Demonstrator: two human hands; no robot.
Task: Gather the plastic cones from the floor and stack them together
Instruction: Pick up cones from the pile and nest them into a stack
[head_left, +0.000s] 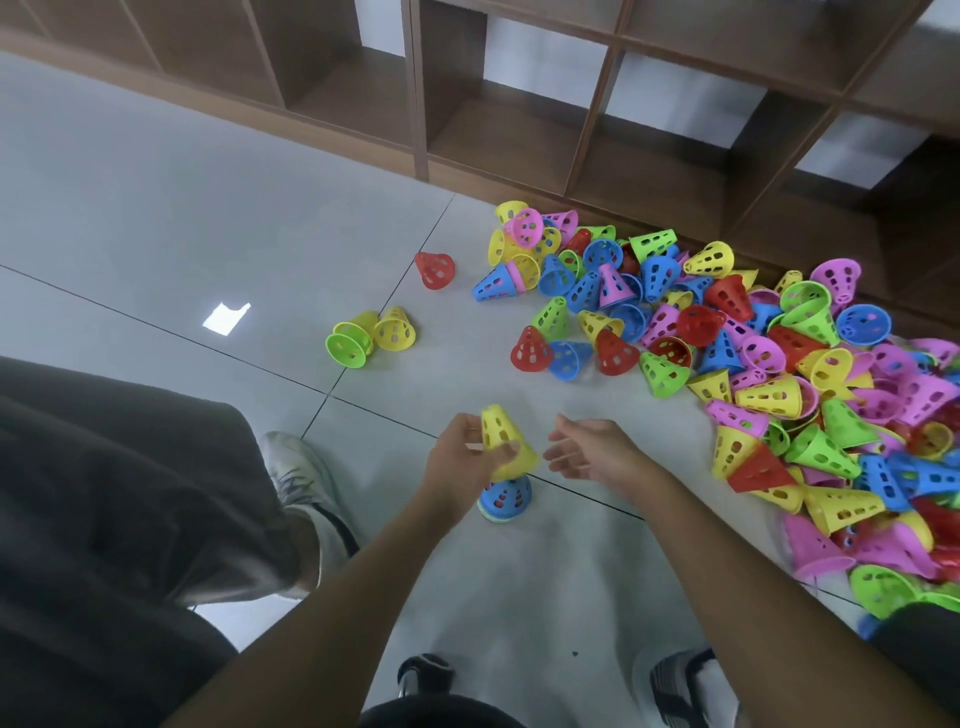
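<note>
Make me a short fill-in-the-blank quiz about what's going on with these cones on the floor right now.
1. The left hand grips a ____ cone.
2. Under that cone sits a stack whose top cone is ____.
3. The right hand holds ____.
4. The lone cone left of the big pile is ____.

Missing words: yellow; blue; nothing; red

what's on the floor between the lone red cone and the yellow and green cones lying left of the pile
Nothing: in the head view, only bare grey floor tile and a grout line separate the red cone from the yellow-green cone group.
</note>
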